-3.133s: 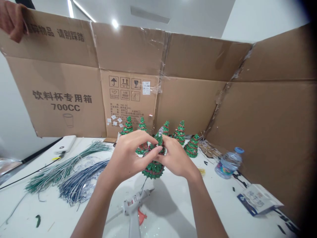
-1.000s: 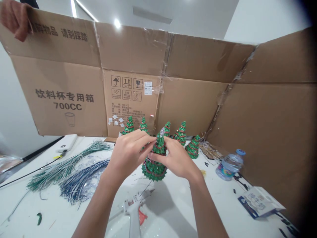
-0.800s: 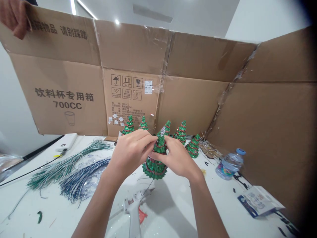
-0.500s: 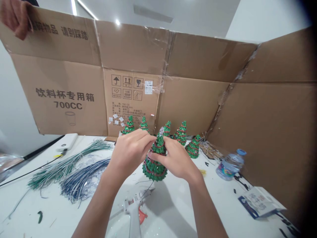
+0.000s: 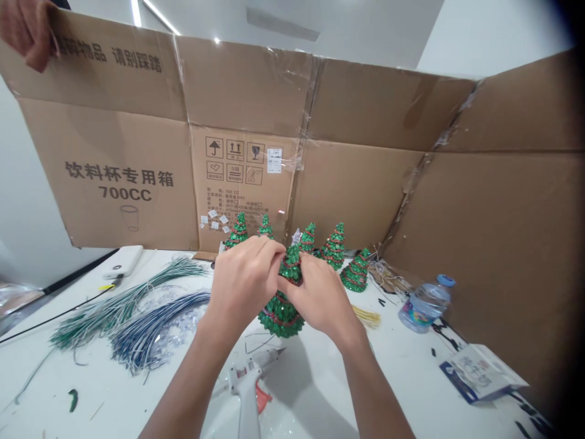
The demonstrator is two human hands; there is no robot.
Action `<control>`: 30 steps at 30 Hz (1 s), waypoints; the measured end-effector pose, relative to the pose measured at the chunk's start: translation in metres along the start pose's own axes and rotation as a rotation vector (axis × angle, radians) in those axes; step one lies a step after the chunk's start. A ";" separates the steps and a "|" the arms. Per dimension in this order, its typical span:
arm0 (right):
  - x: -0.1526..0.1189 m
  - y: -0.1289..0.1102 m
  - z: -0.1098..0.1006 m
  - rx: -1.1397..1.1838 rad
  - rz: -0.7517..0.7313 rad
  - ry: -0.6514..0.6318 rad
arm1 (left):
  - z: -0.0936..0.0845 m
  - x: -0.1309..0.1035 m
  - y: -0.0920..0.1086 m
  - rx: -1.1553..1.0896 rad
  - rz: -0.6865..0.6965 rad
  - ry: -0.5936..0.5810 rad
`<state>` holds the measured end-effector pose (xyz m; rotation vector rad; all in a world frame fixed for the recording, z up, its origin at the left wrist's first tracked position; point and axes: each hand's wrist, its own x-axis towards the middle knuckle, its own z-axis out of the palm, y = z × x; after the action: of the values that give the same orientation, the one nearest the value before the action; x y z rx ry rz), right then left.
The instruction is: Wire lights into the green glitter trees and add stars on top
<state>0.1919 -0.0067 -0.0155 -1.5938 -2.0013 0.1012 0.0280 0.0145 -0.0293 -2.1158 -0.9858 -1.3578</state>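
Between my hands is a small green beaded Christmas tree (image 5: 282,314) with red trim winding round it and a pale star (image 5: 297,236) at its tip. My left hand (image 5: 249,277) grips the tree's upper left side, fingers curled and partly hidden behind the hand. From the other side my right hand (image 5: 322,292) holds the tree, its thumb across the front. Below the tree a white glue gun (image 5: 247,381) with a red trigger lies on the white table (image 5: 301,402). Similar trees (image 5: 333,247) stand in a row behind.
Bundles of green wire (image 5: 132,302) and blue wire (image 5: 150,332) lie at the left, near a white power bank (image 5: 122,262). On the right are a water bottle (image 5: 425,305) and a milk carton (image 5: 479,373). Cardboard (image 5: 356,183) walls the back; another person's hand (image 5: 30,30) holds its left top.
The tree in my hands has shifted slightly left and turned a little, so its star shows more plainly. Both hands have moved with it and keep their hold.
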 end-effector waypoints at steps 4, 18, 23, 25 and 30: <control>0.000 -0.006 0.002 -0.002 0.018 0.016 | 0.000 0.000 0.002 0.011 -0.035 0.045; -0.002 -0.009 0.002 0.032 -0.029 0.070 | -0.002 0.001 0.011 0.030 -0.065 0.127; -0.001 -0.007 -0.001 0.073 -0.043 0.090 | -0.002 0.001 0.007 -0.050 -0.010 0.139; -0.001 -0.005 -0.003 0.090 -0.053 0.080 | -0.001 0.001 0.004 -0.083 0.014 0.135; -0.001 -0.003 -0.008 0.095 -0.056 0.047 | -0.001 0.003 0.000 -0.123 0.034 0.117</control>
<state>0.1931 -0.0106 -0.0081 -1.4670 -1.9735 0.1336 0.0280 0.0151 -0.0264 -2.1031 -0.8355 -1.5427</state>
